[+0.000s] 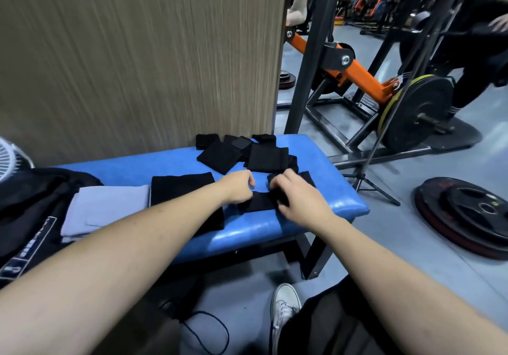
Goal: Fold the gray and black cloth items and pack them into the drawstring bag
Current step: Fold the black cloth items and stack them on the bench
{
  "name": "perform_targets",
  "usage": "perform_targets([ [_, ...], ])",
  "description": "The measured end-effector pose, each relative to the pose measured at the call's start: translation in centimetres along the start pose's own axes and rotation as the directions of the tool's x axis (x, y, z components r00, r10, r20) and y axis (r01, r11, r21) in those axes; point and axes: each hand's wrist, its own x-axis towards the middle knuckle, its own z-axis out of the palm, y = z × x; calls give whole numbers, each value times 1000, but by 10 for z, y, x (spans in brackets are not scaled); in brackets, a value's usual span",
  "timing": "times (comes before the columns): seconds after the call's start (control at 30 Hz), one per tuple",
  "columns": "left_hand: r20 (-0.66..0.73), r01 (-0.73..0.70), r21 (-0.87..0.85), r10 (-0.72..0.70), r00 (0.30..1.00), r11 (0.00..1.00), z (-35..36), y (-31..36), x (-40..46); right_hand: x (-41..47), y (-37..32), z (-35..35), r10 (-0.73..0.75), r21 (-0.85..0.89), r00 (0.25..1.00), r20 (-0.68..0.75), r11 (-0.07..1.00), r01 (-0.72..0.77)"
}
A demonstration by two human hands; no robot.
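Note:
A small black cloth (257,202) lies near the front right of the blue bench (324,162). My left hand (239,188) rests on its left end with fingers curled. My right hand (298,198) grips its right end, fingers curled round a bunched fold. Left of it lie a folded black cloth (182,189) and a folded gray cloth (107,207). Several folded black pieces (247,155) are piled at the bench's back edge. A black bag with white print (30,217) lies at the far left.
A wood-grain wall panel (137,52) stands behind the bench. An orange and black weight machine (357,74) with plates is to the right, and weight plates (472,214) lie on the floor. A thin tripod (365,181) stands beside the bench. Another person (481,38) is at the right.

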Motion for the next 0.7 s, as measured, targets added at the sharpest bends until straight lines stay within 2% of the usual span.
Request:
perform_targets([
  [0.07, 0, 8, 2, -8, 1000, 1000, 0, 1, -3, 1, -1, 9, -61, -55, 989, 137, 996, 69],
  [0.17, 14, 14, 12, -14, 1000, 1000, 1, 0, -4, -1, 0, 9, -41, 118, 989, 140, 993, 24],
  [0.23, 24, 21, 7, -21, 999, 1000, 1, 0, -5, -2, 3, 2, 60, 266, 997, 44, 962, -70],
  [0.27, 31, 26, 5, -26, 999, 1000, 0, 0, -5, -3, 6, -1, 144, 279, 990, -10, 950, -136],
  [0.33, 49, 42, -2, -42, 998, 999, 0, 2, -7, -6, 14, -5, 324, 194, 943, -77, 933, -304],
  [0.43, 65, 72, 7, -72, 995, 997, -2, 3, -10, -11, 25, -5, 498, 126, 867, -3, 861, -493],
  [0.6, 72, 73, 28, -75, 995, 997, -4, 2, -12, -11, 18, 0, 492, 137, 869, 50, 858, -494],
  [0.7, 48, 69, 24, -70, 996, 997, -6, 2, -14, -8, 13, -1, 453, 285, 890, 43, 848, -446],
])
